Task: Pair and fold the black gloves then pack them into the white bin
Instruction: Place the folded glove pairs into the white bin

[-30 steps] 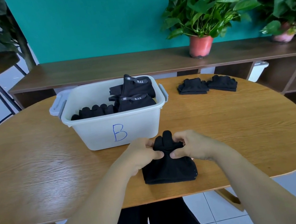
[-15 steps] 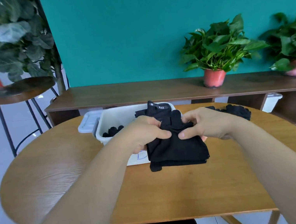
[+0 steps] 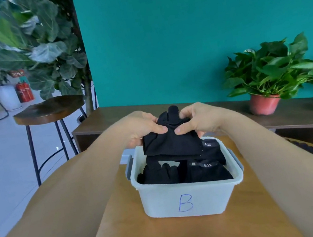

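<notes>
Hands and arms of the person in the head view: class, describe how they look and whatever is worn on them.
The left hand and right hand are ungloved, with no watch or band at either wrist. The left forearm and right forearm are uncovered too; no sleeve shows up to the frame's edge.

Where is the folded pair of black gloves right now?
Head view, centre: the left hand and right hand pinch the folded pair over the far side of the white bin, above the packed gloves.

Head-worn wide view, forward-down, near white bin (image 3: 161,203)
</notes>
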Available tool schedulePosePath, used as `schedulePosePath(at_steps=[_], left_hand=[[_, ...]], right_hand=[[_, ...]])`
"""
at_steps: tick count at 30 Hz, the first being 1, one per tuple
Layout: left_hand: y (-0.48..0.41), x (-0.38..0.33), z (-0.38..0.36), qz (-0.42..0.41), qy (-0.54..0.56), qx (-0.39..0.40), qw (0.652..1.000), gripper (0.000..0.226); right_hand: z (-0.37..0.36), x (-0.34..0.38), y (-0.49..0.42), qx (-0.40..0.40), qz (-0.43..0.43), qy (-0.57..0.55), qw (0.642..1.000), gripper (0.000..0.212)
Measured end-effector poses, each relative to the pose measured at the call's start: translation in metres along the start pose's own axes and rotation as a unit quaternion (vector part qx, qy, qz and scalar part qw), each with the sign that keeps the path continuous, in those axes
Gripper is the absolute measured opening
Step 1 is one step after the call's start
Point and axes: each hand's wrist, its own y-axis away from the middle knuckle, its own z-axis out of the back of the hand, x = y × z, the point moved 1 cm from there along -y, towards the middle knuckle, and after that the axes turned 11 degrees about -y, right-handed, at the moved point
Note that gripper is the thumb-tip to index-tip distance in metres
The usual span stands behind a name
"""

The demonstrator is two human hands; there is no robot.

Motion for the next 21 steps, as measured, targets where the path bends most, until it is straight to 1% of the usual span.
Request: schedulePosePath(at_steps=[3,6,8,10,12,15,17,19,21], left_hand=[[-0.033,0.009,0.009,0.003,-0.002,-0.001,1.000,0.017],[-0.058,0.024,0.015,0.008,-0.011,-0.002,1.000,0.020],[-0.070,0.039,0.016,0.014,-0.030,-0.002,0.999,0.022],[-0.079,0.055,0.014,0.021,-0.055,-0.006,0.998,0.025],[-0.087,0.070,0.011,0.025,-0.084,-0.020,0.996,0.026],[-0.093,0.086,0.003,0.005,-0.126,-0.061,0.990,0.019],[-0.095,0.091,-0.002,-0.017,-0.159,-0.089,0.983,0.016],[-0.094,0.092,-0.007,-0.026,-0.221,-0.114,0.968,0.015],[-0.092,0.093,-0.010,-0.027,-0.282,-0.132,0.950,0.020]], right_hand=[[0.000,-0.008,-0.034,-0.002,0.011,0.007,1.000,0.010],[-0.005,-0.021,-0.062,-0.005,0.012,-0.003,1.000,0.010],[-0.013,-0.034,-0.074,-0.006,0.010,0.014,1.000,0.014],[-0.023,-0.050,-0.082,-0.007,0.005,0.032,0.999,0.013],[-0.031,-0.067,-0.089,-0.010,0.008,0.042,0.999,0.013],[-0.041,-0.081,-0.094,-0.024,0.020,0.067,0.997,0.015],[-0.045,-0.086,-0.096,-0.038,0.020,0.088,0.995,0.018],[-0.047,-0.091,-0.098,-0.044,0.021,0.103,0.994,0.022],[-0.049,-0.095,-0.098,-0.041,0.019,0.120,0.992,0.025]])
